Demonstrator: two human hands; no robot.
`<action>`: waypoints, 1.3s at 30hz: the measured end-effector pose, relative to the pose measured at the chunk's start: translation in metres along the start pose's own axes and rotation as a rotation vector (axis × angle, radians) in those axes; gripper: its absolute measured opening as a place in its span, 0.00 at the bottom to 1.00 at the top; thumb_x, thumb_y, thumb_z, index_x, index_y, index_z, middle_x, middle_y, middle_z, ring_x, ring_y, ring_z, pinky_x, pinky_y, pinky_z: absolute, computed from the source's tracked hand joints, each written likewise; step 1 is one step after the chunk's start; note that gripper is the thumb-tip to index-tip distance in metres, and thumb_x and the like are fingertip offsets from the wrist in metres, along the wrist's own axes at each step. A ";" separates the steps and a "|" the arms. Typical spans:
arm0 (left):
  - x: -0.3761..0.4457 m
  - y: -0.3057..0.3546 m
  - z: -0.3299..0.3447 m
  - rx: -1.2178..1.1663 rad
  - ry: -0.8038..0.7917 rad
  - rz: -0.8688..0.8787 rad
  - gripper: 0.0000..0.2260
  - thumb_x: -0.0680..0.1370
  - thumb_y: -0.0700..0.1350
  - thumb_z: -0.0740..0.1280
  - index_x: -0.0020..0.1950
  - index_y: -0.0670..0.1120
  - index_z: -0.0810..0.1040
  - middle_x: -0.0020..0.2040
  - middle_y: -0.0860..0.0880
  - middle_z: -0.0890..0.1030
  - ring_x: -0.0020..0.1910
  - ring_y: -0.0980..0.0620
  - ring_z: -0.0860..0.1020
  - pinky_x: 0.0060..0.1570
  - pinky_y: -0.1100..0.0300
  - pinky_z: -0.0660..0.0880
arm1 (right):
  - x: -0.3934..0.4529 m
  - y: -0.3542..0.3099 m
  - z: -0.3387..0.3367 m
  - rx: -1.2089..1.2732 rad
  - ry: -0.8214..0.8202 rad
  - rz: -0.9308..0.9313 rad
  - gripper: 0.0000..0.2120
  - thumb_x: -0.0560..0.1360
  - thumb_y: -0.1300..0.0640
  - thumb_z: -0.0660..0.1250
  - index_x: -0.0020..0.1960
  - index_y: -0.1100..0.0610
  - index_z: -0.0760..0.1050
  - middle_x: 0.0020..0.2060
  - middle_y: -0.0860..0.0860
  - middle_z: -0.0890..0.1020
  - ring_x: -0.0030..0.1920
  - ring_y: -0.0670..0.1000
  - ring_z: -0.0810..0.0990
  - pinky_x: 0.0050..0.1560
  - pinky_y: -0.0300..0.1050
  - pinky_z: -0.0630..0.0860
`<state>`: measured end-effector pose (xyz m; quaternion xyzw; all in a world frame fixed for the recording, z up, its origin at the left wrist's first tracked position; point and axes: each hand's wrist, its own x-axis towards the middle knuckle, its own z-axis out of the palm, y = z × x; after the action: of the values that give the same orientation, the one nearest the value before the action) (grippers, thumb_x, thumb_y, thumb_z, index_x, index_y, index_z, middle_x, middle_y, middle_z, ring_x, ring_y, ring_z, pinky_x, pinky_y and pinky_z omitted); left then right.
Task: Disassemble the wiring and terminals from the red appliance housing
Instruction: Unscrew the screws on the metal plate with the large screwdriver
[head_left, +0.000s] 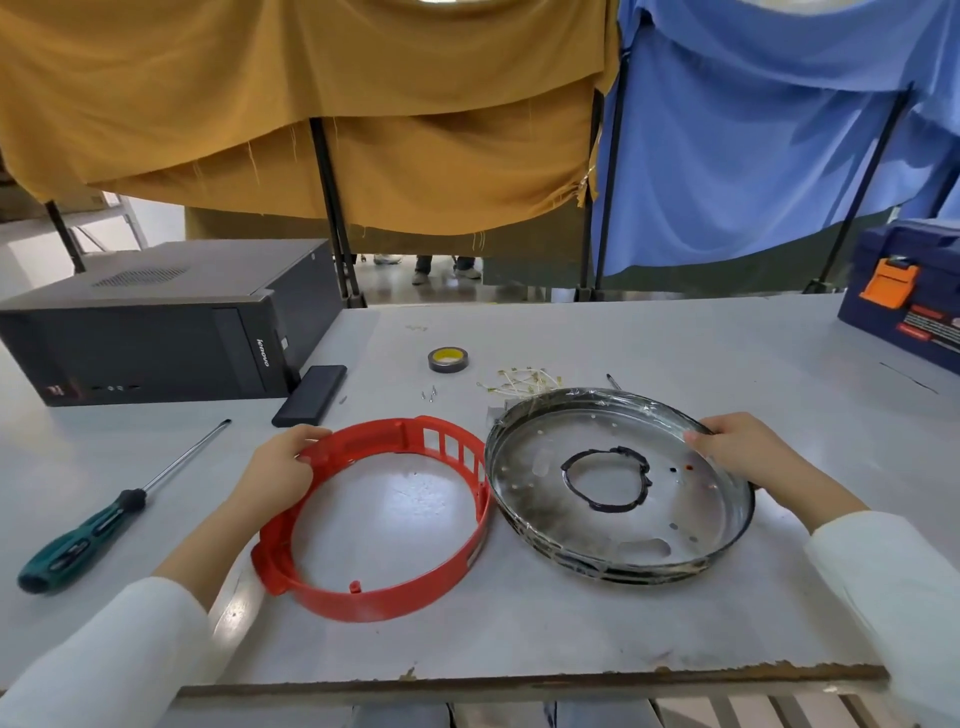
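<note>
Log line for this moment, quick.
left hand grips red housing ring | right hand grips metal plate rim | wires loose behind

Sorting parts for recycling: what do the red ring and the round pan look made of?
Red ring: looks like moulded plastic, matte uniform red, with cast-in slots and tabs. Round pan: looks like sheet metal, shiny and reflective, with punched holes and dark scorch marks; a black ring, possibly rubber or sealant, sits at its centre.
</note>
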<state>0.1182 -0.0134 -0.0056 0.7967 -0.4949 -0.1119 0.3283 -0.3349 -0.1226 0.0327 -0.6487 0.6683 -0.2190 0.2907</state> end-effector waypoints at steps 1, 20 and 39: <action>0.002 0.000 0.000 0.004 -0.001 0.004 0.21 0.75 0.30 0.56 0.62 0.46 0.77 0.59 0.44 0.79 0.54 0.45 0.75 0.49 0.58 0.69 | 0.002 0.002 -0.001 -0.013 0.005 -0.001 0.15 0.78 0.57 0.63 0.43 0.71 0.75 0.32 0.58 0.74 0.31 0.54 0.70 0.31 0.41 0.64; 0.021 -0.010 -0.009 0.066 0.003 0.031 0.23 0.74 0.28 0.55 0.62 0.45 0.77 0.59 0.44 0.80 0.58 0.42 0.75 0.54 0.55 0.70 | 0.018 -0.013 0.014 -0.292 -0.090 -0.145 0.17 0.78 0.54 0.63 0.32 0.58 0.69 0.28 0.53 0.74 0.31 0.52 0.72 0.33 0.44 0.67; 0.020 -0.012 -0.009 0.071 -0.047 0.043 0.23 0.75 0.28 0.55 0.63 0.46 0.75 0.61 0.45 0.79 0.60 0.43 0.75 0.54 0.57 0.69 | 0.032 0.003 0.026 -0.682 0.233 -0.132 0.19 0.78 0.38 0.53 0.48 0.54 0.69 0.40 0.49 0.78 0.41 0.55 0.76 0.36 0.44 0.66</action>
<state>0.1409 -0.0231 -0.0042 0.7944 -0.5230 -0.1058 0.2903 -0.3195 -0.1516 0.0085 -0.7209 0.6881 -0.0743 -0.0351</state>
